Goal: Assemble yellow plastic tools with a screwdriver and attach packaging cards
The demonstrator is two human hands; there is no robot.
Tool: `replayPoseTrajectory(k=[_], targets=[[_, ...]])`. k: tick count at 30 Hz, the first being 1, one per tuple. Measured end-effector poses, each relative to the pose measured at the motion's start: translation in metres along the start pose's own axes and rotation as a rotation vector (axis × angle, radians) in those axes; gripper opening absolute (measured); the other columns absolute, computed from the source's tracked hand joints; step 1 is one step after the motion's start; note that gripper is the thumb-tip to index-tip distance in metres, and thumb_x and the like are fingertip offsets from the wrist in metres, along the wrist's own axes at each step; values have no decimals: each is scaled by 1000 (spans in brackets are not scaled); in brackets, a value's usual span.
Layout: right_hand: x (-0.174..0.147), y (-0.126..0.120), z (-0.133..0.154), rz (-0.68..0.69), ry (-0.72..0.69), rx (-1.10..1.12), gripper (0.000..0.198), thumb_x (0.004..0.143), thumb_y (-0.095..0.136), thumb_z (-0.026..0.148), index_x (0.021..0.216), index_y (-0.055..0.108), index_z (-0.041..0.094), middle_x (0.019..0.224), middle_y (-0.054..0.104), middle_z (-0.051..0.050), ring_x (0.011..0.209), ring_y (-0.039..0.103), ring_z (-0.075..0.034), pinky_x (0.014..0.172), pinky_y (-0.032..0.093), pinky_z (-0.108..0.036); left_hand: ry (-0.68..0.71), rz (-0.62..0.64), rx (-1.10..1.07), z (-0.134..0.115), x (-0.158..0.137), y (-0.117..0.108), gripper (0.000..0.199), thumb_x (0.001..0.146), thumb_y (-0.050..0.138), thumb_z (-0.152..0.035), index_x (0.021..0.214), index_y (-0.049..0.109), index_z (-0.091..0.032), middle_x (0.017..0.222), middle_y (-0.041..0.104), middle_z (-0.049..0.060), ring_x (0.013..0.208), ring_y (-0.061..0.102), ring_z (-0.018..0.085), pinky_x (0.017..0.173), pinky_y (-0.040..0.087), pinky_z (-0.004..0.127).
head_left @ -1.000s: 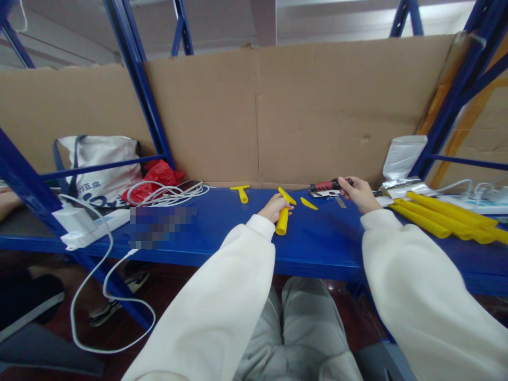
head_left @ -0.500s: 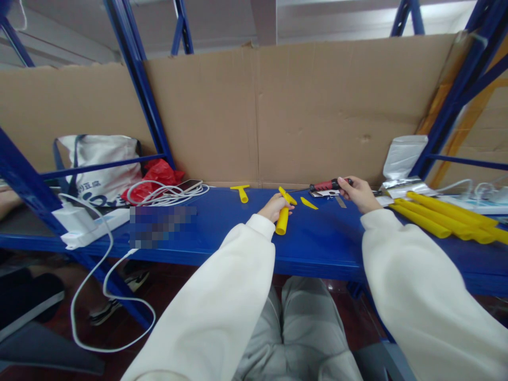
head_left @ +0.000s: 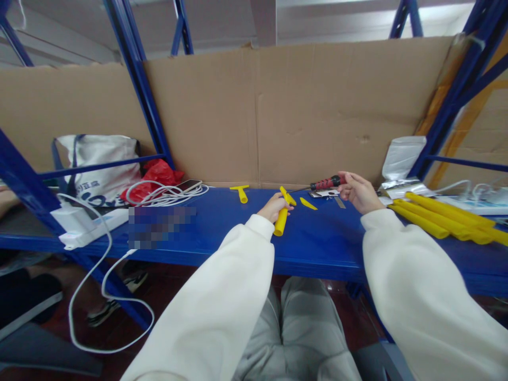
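Note:
My left hand (head_left: pixel 273 207) is closed around a yellow T-shaped scraper handle (head_left: pixel 281 221), its round open end toward me and its crosspiece tilted away. In my right hand (head_left: pixel 359 192) is a screwdriver (head_left: pixel 326 183) with a red and black grip, pinched near the grip's end. Its thin shaft points left, the tip close to the crosspiece; whether they touch I cannot tell. A loose yellow blade-like piece (head_left: pixel 308 203) lies on the blue shelf (head_left: pixel 317 248) between my hands. Beyond it are a small packet (head_left: pixel 322 194) and a thin grey metal blade (head_left: pixel 340 202).
Another yellow T-shaped piece (head_left: pixel 240 193) rests farther back on the left. Several yellow tubes (head_left: pixel 440 219) lie at right before a silver foil pouch (head_left: pixel 404 159). Coiled white cable (head_left: pixel 166 193), a power strip (head_left: pixel 95 227) and a cloth bag (head_left: pixel 103 164) are at left. Cardboard (head_left: pixel 317 111) stands behind.
My right hand has shifted slightly on the screwdriver, its fingers now more raised, and the grip appears turned. My left hand still holds the yellow piece in nearly the same place.

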State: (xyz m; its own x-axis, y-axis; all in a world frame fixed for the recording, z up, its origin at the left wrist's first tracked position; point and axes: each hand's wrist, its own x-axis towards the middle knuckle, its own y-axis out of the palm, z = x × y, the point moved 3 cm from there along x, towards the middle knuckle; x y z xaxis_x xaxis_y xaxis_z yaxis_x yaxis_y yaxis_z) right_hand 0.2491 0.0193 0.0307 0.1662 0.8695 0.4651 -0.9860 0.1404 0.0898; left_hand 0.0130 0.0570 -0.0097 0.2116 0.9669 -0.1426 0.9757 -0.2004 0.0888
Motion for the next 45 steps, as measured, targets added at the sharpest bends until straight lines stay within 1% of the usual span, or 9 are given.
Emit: replayPoseTrajectory(k=[4, 12, 17, 20, 25, 30, 39, 42, 45], targets=[[0, 1, 1, 38, 48, 74, 23, 82, 64, 43, 83, 58, 21, 66, 67, -2, 47, 57, -12, 44, 48, -23, -2, -2, -1, 0, -1, 0, 72, 65, 48, 11, 129, 42, -21, 114, 65, 11, 71, 68, 16, 52, 46, 21], [6, -8, -7, -95, 50, 52, 40, 67, 77, 51, 67, 52, 20, 50, 49, 4, 38, 43, -8, 34, 33, -20, -10, 0, 7, -3, -7, 1, 72, 63, 47, 10, 129, 42, -21, 113, 65, 10, 72, 68, 15, 49, 44, 19], [5, -8, -8, -107, 112, 60, 35, 71, 73, 51, 75, 56, 21, 43, 43, 6, 34, 36, -7, 31, 27, -20, -15, -5, 13, -3, -8, 1, 70, 66, 47, 10, 128, 43, -21, 110, 65, 9, 69, 66, 14, 49, 43, 19], [2, -4, -3, -87, 104, 119, 29, 77, 69, 47, 81, 59, 21, 48, 48, 4, 38, 41, -8, 34, 32, -19, -11, -1, 19, -4, -8, 2, 67, 68, 46, 11, 127, 44, -20, 109, 64, 8, 65, 64, 12, 49, 42, 19], [-1, -1, 2, -63, 85, 188, 17, 81, 66, 34, 77, 56, 21, 63, 59, 2, 47, 48, -8, 45, 43, -20, -19, 10, 17, -4, -8, 2, 67, 67, 47, 12, 126, 45, -20, 110, 64, 9, 65, 64, 12, 51, 43, 20], [2, -4, 0, -30, 53, 138, 28, 77, 71, 39, 72, 50, 22, 58, 50, 4, 45, 43, -8, 41, 38, -21, -23, 6, 13, -3, -6, 1, 67, 65, 49, 11, 124, 45, -21, 107, 65, 8, 66, 65, 13, 51, 44, 19], [7, -9, -9, -31, 169, 110, 34, 77, 67, 50, 70, 48, 22, 46, 41, 5, 38, 35, -9, 36, 33, -23, -7, 8, 15, -2, -6, 1, 67, 63, 50, 10, 122, 46, -22, 111, 65, 9, 72, 68, 16, 51, 45, 19], [3, -6, -4, -28, 123, 114, 29, 78, 66, 50, 79, 55, 22, 48, 43, 6, 38, 37, -9, 37, 33, -22, -21, 6, 25, -3, -7, 1, 68, 63, 50, 10, 122, 46, -22, 111, 65, 9, 70, 67, 15, 50, 45, 20], [1, -3, 1, -51, 73, 164, 22, 80, 67, 41, 79, 56, 22, 54, 52, 3, 45, 45, -9, 43, 40, -21, -28, 3, 30, -3, -7, 2, 67, 64, 48, 11, 123, 45, -21, 112, 65, 9, 68, 66, 14, 49, 45, 19]])
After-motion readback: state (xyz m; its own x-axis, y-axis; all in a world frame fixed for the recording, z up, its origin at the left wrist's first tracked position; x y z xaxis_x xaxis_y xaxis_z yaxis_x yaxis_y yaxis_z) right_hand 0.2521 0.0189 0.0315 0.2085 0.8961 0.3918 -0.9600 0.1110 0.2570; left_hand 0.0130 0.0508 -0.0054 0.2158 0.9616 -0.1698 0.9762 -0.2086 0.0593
